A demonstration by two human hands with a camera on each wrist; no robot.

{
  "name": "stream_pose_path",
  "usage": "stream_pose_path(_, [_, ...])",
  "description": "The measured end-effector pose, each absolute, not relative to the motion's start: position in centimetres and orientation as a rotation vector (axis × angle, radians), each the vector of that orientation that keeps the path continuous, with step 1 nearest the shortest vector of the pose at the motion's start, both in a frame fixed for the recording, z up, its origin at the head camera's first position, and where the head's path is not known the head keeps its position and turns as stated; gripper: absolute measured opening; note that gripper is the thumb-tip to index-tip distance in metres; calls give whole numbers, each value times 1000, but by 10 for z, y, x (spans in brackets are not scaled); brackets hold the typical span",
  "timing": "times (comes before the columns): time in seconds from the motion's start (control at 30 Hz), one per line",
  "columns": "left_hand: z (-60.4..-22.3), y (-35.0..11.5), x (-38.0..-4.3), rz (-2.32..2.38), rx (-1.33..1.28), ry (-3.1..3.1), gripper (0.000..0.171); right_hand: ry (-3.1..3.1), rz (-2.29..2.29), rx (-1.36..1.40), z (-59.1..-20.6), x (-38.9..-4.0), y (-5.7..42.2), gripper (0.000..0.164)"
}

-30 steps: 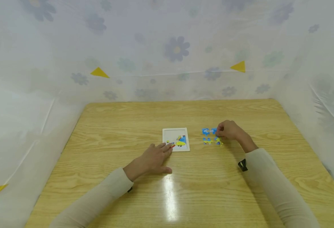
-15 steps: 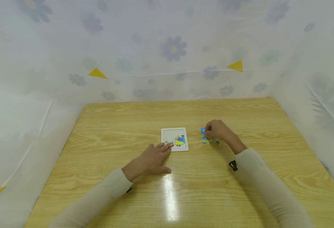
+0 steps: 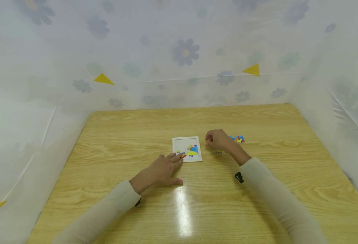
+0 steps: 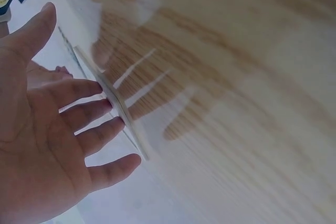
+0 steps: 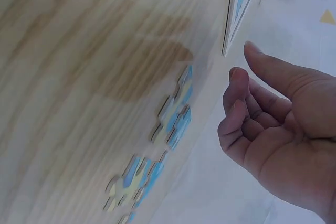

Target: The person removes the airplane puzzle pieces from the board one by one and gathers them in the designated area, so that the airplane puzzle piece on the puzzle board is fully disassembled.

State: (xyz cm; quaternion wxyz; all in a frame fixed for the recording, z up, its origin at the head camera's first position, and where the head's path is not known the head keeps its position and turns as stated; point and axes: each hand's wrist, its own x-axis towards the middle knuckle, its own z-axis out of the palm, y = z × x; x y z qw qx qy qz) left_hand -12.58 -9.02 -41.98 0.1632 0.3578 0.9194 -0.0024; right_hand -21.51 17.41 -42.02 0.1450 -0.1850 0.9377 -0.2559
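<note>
In the head view my left hand (image 3: 163, 169) lies with fingers spread, their tips on the near left part of a white-framed puzzle board (image 3: 186, 138). Seen from the left wrist, straight fingers of the left hand (image 4: 68, 124) meet the edge of that board (image 4: 118, 106). The board holds a few yellow, red and blue pieces in its lower part. My right hand (image 3: 220, 139) hovers just right of the board, its fingers loosely bent. In the right wrist view a gap shows between thumb and index finger of the right hand (image 5: 283, 119), with nothing in it.
Loose puzzle pieces (image 3: 238, 139) lie right of the right hand; another piece (image 3: 220, 151) shows below it. The right wrist view shows them as two groups of pieces (image 5: 176, 114) on the wooden table (image 3: 130, 128). White flowered curtains (image 3: 179, 81) surround the table.
My right hand has moved left, from over the loose pieces to beside the board, uncovering pieces on the right. The left hand stays on the board.
</note>
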Motion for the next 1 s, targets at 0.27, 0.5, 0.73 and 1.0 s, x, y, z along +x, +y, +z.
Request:
stream_pose_path(0.27, [-419, -90, -125, -28, 1026, 2618, 83, 2637, -802, -567, -425, -214, 156, 29])
stream_pose_path(0.5, [-419, -89, -124, -38, 1043, 2627, 82, 2591, -785, -561, -426, -212, 145, 29])
stream_pose_path(0.73, [-420, -87, -124, -25, 1042, 2625, 81, 2583, -727, -546, -427, -210, 142, 30])
stream_pose_path(1.0, [-421, -88, -124, -26, 1037, 2622, 81, 2576, -731, -520, -430, -212, 141, 31])
